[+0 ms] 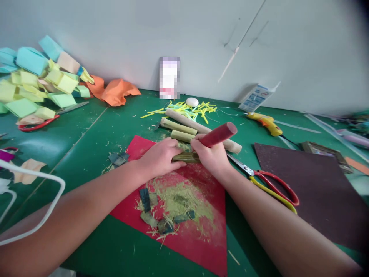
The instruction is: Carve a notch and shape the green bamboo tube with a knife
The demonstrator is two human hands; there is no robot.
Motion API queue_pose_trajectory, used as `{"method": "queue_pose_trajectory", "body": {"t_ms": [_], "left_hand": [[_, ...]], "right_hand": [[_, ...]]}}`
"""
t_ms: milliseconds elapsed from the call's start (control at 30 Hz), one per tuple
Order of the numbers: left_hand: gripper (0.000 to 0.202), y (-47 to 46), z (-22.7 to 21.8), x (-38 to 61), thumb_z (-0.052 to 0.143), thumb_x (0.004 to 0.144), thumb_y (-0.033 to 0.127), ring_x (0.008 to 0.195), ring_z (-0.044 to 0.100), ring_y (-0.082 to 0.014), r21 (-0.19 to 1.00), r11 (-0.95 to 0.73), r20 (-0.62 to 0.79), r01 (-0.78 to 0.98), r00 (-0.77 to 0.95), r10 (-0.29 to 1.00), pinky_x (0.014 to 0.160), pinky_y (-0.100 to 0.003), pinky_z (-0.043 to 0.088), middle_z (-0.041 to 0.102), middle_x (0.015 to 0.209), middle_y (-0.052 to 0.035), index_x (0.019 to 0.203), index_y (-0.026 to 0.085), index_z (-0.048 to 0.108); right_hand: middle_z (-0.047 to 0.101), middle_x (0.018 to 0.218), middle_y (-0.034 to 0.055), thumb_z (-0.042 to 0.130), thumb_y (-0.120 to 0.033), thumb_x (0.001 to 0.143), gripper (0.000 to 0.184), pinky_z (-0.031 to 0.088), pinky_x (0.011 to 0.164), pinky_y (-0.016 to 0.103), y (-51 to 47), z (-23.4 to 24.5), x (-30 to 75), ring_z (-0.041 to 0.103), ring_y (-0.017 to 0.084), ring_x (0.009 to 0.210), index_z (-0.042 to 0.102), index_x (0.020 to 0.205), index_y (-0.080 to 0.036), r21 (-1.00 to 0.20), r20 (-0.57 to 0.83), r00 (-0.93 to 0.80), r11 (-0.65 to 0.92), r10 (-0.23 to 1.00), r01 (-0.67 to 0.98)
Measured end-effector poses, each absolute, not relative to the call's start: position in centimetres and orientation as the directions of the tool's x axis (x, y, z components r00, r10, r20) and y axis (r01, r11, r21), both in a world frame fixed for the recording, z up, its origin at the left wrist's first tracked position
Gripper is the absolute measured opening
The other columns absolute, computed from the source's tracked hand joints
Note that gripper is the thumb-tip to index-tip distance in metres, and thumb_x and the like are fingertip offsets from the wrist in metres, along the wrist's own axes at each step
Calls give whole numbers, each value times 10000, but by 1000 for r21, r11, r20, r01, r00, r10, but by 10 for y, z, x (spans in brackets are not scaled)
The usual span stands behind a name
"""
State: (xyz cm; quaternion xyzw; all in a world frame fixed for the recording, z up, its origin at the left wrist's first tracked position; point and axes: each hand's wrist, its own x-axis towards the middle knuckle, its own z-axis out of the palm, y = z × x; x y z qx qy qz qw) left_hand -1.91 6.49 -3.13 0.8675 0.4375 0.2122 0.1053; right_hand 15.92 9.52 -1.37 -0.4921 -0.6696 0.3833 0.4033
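My left hand (pixel 159 157) is closed over a short greenish bamboo piece (pixel 186 157) and holds it down on the red sheet (pixel 201 238). Gripping a tool with a dark red round handle (pixel 218 134), my right hand (pixel 211 157) keeps it against the same piece; the tool's working end is hidden. Green-yellow shavings and bark scraps (pixel 175 206) lie heaped on the sheet below my hands. Two more cut bamboo pieces (pixel 178 126) and a long pale wooden rod (pixel 201 129) lie just beyond my hands.
Red-and-yellow scissors (pixel 271 184) lie right of my right wrist, beside a dark brown sheet (pixel 314 192). A yellow utility knife (pixel 266 122) is further back. Folded coloured paper (pixel 37 84) and orange paper (pixel 115 92) pile at the left. Yellow strips (pixel 190 109) lie near the wall.
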Motion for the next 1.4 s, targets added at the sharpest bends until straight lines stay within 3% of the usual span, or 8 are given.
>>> {"method": "queue_pose_trajectory", "body": {"t_ms": [433,533,700,900,1033,1200,1400], "left_hand": [[296,67,-32,-18,605,902,401,905,533,-228,340,-597,254,727,541,802,818,-365,482,547,891,-77,956,136,724],[288,66,-31,-17,606,902,392,913,535,-229,345,-591,247,729,536,807,835,-369,485,554,898,-80,955,135,724],[288,65,-31,-16,607,902,382,932,541,-236,360,-566,247,742,510,824,848,-373,484,573,908,-86,1000,136,722],[310,66,-31,-17,596,907,404,922,534,-236,360,-567,228,741,519,824,825,-369,478,561,906,-88,1001,138,726],[304,68,-29,-18,570,924,404,912,525,-228,350,-585,220,732,543,810,828,-368,461,553,891,-77,964,146,723],[269,71,-29,-20,583,917,371,906,523,-222,362,-589,227,722,545,807,825,-363,453,562,893,-76,952,136,708],[259,71,-30,-20,589,913,386,901,518,-220,351,-602,243,717,551,798,809,-356,447,559,878,-70,914,151,698]], "right_hand": [[339,488,-53,529,-170,685,268,263,486,286,90,-12,153,305,92,506,354,489,-218,-905,192,-192,249,962,345],[360,466,-47,529,-146,672,268,259,464,280,91,-10,154,324,94,483,371,468,-219,-926,150,-181,203,972,319],[398,461,-34,531,-131,684,250,264,450,273,94,-13,156,359,107,480,430,470,-214,-919,199,-102,221,975,327],[382,502,-32,535,-160,697,258,282,491,286,92,-12,154,355,115,519,403,483,-220,-885,199,-162,248,966,393],[367,485,-36,538,-178,678,251,279,489,290,85,-9,154,343,113,505,392,479,-223,-906,167,-227,240,960,350],[365,480,-29,517,-179,708,270,284,497,292,86,-11,154,346,119,509,389,474,-225,-904,226,-136,260,965,338],[401,518,-23,521,-167,712,240,308,541,309,89,-14,153,367,132,546,410,508,-228,-883,233,-162,279,959,378]]}}
